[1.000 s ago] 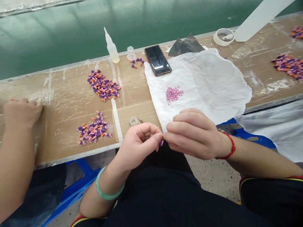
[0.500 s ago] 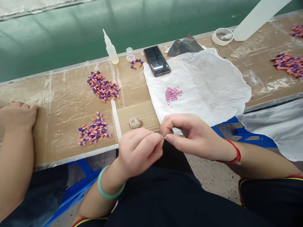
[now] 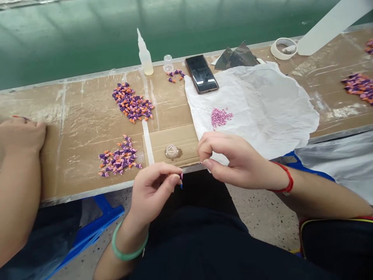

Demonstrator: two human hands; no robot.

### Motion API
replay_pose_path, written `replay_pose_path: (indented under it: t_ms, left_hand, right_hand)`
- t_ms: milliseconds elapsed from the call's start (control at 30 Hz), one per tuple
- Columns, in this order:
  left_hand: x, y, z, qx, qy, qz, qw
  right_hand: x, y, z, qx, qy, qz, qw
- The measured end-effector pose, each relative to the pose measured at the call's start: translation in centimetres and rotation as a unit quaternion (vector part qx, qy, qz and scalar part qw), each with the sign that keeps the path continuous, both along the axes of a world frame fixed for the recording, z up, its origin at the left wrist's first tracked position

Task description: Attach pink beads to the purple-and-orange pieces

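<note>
Left hand, grip clamped on a small purple cone, held just off the table's near edge. Right hand, grip together over that edge; anything held too small to tell.

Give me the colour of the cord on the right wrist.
The cord is red, clearest in the head view.
</note>
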State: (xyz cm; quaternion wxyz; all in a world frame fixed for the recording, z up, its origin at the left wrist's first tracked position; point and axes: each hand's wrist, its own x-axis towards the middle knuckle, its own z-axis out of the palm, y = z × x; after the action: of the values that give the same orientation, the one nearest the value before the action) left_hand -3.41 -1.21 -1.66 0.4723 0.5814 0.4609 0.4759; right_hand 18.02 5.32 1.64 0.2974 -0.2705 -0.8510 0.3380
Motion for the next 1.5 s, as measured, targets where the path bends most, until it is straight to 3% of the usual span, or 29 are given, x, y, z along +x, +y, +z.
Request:
replay_pose_path:
  t_ms: [133, 367, 633, 867, 1033, 1167, 1300, 1500]
  left_hand:
    - [-1.1, -0.8, -0.8, -0.088, -0.05, -0.036, 0.994]
    - [-1.9, -0.7, -1.4, -0.122, -0.051, -0.033, 0.991]
    - [-2.5, -0.5, -2.1, -0.132, -0.082, -0.041, 0.987]
    - [-2.9, -0.5, -2.5, -0.121, -0.084, -0.04, 0.988]
    - [-2.7, -0.5, -2.4, -0.13, -0.148, 0.007, 0.98]
    - [-2.2, -0.2, -2.1, -0.104, -0.221, 0.065, 0.967]
    - [-1.5, -0.2, -1.8, -0.094, -0.265, 0.087, 0.956]
    - [-0.6, -0.6, -1.4, -0.065, -0.297, 0.086, 0.949]
  right_hand:
    - [-1.7, 2.6, -1.1, 0.083, -0.074, 0.05, 0.993]
    - [-4.5, 6.1, -1.4, 0.151, -0.256, 0.122, 0.947]
    - [-6.4, 7.0, -0.7, 0.202, -0.34, 0.18, 0.901]
    - [-6.8, 7.1, -0.7, 0.19, -0.349, 0.178, 0.9]
    - [-6.3, 6.8, 0.0, 0.116, -0.279, 0.14, 0.943]
    - [-5.9, 5.5, 0.6, -0.072, -0.196, 0.098, 0.973]
    - [-5.7, 3.6, 0.9, -0.299, -0.101, 0.073, 0.946]
    - [-5.7, 1.9, 1.9, -0.348, -0.057, 0.084, 0.932]
